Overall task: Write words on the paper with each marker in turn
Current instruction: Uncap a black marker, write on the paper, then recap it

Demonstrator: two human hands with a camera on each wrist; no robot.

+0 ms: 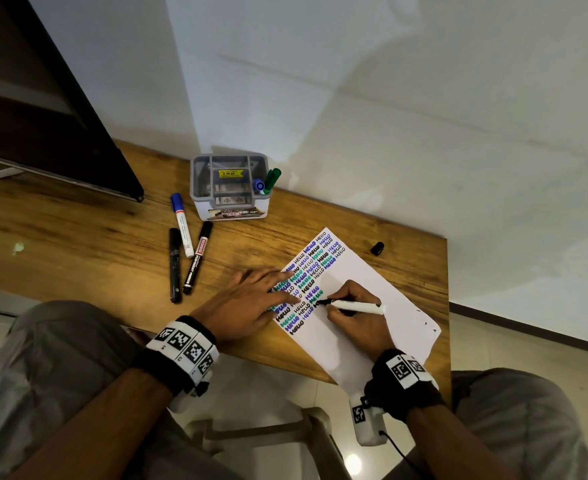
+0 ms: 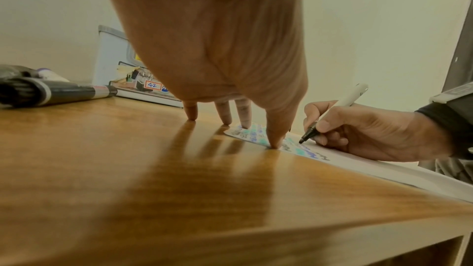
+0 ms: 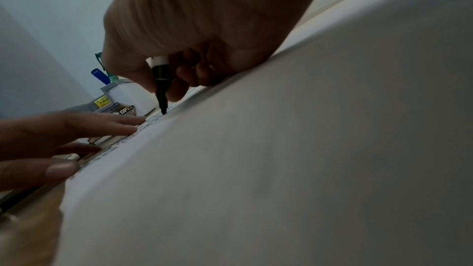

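Right hand [image 1: 356, 315] on the paper [image 1: 372, 289], grip closed round a white-barrelled black marker [image 1: 354, 306]; thumb and fingers pinching low on the barrel, black tip touching the sheet at the end of a half-written black word. Heel of the hand resting on the paper, as seen from the right wrist view.

Left hand [image 1: 251, 303] flat, fingers straight and spread, holding nothing; fingertips [image 2: 275, 143] pressing the paper's left edge, the outer ones landing on bare desk [image 1: 77, 244] just beside the sheet.

Paper lying diagonally on the desk, near corner overhanging the front edge. Rows of "HELLO" in black, blue, green and purple filling its left portion; the rest blank.

Left of the paper, well apart from it: three capped markers lying side by side – a blue-capped white marker [image 1: 182, 225], a black marker with red label [image 1: 198, 258], an all-black marker [image 1: 175, 265].

Beyond the paper, against the wall: grey organiser box [image 1: 229, 187] with yellow price sticker; a green marker [image 1: 271, 180] and a blue one [image 1: 258, 186] standing in its right-hand compartment.

Right of the paper's far corner, near the desk edge: loose black cap [image 1: 377, 248].

Far left of the paper, at the desk's back: dark screen [image 1: 60, 133].
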